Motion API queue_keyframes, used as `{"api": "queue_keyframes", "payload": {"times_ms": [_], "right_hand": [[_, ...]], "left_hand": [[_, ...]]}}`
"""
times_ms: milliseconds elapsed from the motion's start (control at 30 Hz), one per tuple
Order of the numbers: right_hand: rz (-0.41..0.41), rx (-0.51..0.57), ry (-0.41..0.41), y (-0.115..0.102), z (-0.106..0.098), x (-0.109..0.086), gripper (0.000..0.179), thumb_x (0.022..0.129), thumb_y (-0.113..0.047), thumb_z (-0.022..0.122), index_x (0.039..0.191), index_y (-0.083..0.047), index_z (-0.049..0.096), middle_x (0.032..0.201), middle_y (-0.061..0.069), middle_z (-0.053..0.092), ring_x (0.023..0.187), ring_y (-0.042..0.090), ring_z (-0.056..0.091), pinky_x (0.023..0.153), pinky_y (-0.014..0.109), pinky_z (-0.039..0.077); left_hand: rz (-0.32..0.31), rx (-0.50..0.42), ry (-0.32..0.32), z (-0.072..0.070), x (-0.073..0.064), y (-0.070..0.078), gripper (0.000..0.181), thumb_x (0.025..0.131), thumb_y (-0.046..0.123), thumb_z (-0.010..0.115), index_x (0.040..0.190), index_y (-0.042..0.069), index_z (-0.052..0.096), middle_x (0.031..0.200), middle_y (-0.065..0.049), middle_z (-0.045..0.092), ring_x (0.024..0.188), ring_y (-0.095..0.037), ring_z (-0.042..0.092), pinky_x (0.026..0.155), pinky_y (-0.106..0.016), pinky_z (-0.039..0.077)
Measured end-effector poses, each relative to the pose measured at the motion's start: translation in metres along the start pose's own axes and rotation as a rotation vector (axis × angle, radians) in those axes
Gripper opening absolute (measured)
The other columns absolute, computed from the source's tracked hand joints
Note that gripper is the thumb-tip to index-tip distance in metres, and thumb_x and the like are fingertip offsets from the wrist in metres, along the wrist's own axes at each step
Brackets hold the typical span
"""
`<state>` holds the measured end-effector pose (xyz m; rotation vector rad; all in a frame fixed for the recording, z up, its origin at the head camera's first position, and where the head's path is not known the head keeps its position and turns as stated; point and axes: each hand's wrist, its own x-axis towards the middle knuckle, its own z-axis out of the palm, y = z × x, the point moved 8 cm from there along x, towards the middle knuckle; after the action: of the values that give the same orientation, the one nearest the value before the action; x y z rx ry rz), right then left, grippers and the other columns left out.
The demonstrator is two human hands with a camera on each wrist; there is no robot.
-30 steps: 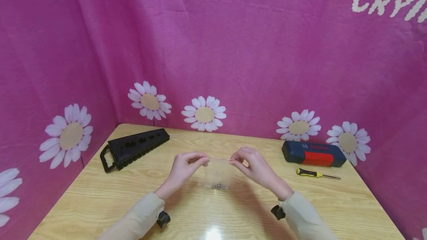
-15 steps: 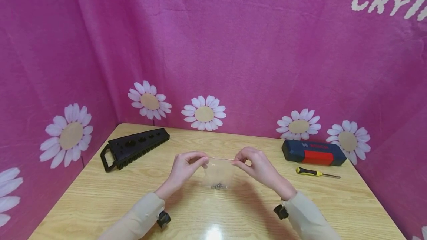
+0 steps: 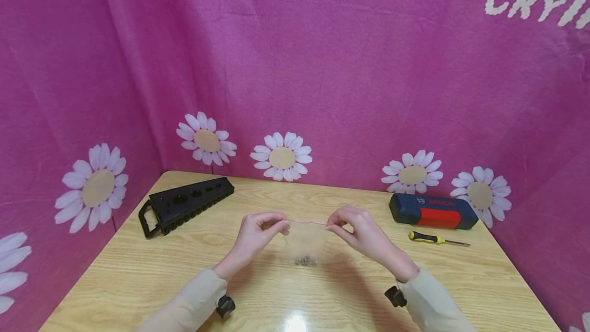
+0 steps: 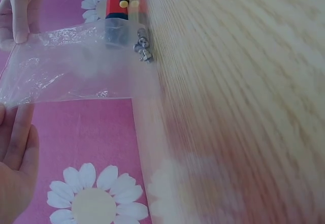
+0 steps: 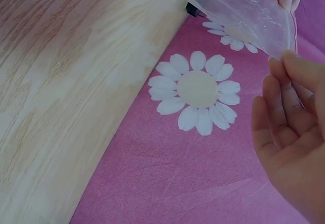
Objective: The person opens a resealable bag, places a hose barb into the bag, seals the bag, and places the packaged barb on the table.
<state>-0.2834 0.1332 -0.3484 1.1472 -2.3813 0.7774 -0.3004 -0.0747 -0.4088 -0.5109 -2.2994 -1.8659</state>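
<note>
A clear zip bag hangs by its top edge between both hands, over the middle of the table. My left hand pinches its upper left corner between thumb and fingers. The upper right corner is pinched by my right hand, thumb against index finger, which the right wrist view shows closely, with the other fingers loosely curled. Several small metal screws lie gathered in the bottom of the bag, close to the table surface. In the left wrist view the bag's side shows smooth and see-through.
At the left of the wooden table lies a black wrench rack with a handle loop. A dark blue and red Bosch case stands back right, with a yellow-and-black screwdriver in front. Pink flowered cloth encloses the back and sides.
My right hand has moved a little to the right, so the bag's top edge spans wider. The bag and its screws have shifted slightly right. My left hand has barely moved.
</note>
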Motion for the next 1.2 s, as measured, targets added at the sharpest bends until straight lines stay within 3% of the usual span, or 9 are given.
{"api": "queue_keyframes", "payload": {"times_ms": [233,400,633,800,933,1200], "right_hand": [[-0.022,0.029,-0.017,-0.005,-0.006,-0.005,0.009,0.085,-0.007,0.075,0.086,-0.014,0.07,0.079,-0.007,0.069,0.073,-0.001,0.06,0.06,0.019,0.052],[-0.009,0.086,-0.082,-0.009,-0.01,-0.013,0.012,0.087,-0.005,0.073,0.086,-0.016,0.067,0.076,-0.007,0.068,0.072,-0.003,0.059,0.058,0.017,0.051],[0.044,0.185,-0.215,-0.016,-0.013,-0.025,0.011,0.092,-0.009,0.068,0.086,-0.017,0.065,0.072,-0.007,0.067,0.068,-0.005,0.059,0.062,0.019,0.053],[0.142,0.257,-0.308,-0.012,-0.009,-0.028,0.01,0.097,-0.015,0.063,0.088,-0.015,0.066,0.075,-0.005,0.069,0.069,-0.003,0.059,0.063,0.02,0.054],[0.233,0.256,-0.332,0.005,0.001,-0.03,0.009,0.097,-0.019,0.064,0.089,-0.016,0.066,0.076,-0.005,0.069,0.068,-0.002,0.057,0.061,0.02,0.052],[0.325,0.206,-0.313,0.04,0.022,-0.024,0.008,0.095,-0.017,0.066,0.088,-0.013,0.068,0.077,0.0,0.071,0.07,0.002,0.061,0.065,0.02,0.052]], "left_hand": [[-0.019,-0.013,-0.039,0.006,-0.005,0.003,0.016,0.091,0.019,0.071,0.101,0.007,0.076,0.087,-0.012,0.077,0.074,-0.007,0.072,0.077,-0.024,0.059],[-0.02,-0.038,-0.085,0.015,-0.014,0.01,0.019,0.092,0.017,0.071,0.102,0.002,0.075,0.09,-0.015,0.077,0.073,-0.008,0.073,0.076,-0.03,0.061],[-0.105,-0.109,-0.166,0.026,-0.032,0.014,0.021,0.091,0.017,0.071,0.102,0.0,0.074,0.092,-0.019,0.076,0.071,-0.008,0.074,0.077,-0.02,0.058],[-0.179,-0.135,-0.192,0.031,-0.036,0.012,0.022,0.092,0.017,0.071,0.102,-0.002,0.074,0.087,-0.019,0.076,0.069,-0.009,0.073,0.078,-0.021,0.058],[-0.222,-0.1,-0.192,0.032,-0.028,0.003,0.021,0.092,0.017,0.071,0.101,-0.001,0.074,0.087,-0.016,0.076,0.069,-0.013,0.073,0.08,-0.025,0.059],[-0.174,0.089,-0.185,0.031,0.006,-0.026,0.016,0.092,0.018,0.071,0.097,0.004,0.076,0.086,-0.01,0.076,0.067,-0.014,0.072,0.075,-0.023,0.056]]}}
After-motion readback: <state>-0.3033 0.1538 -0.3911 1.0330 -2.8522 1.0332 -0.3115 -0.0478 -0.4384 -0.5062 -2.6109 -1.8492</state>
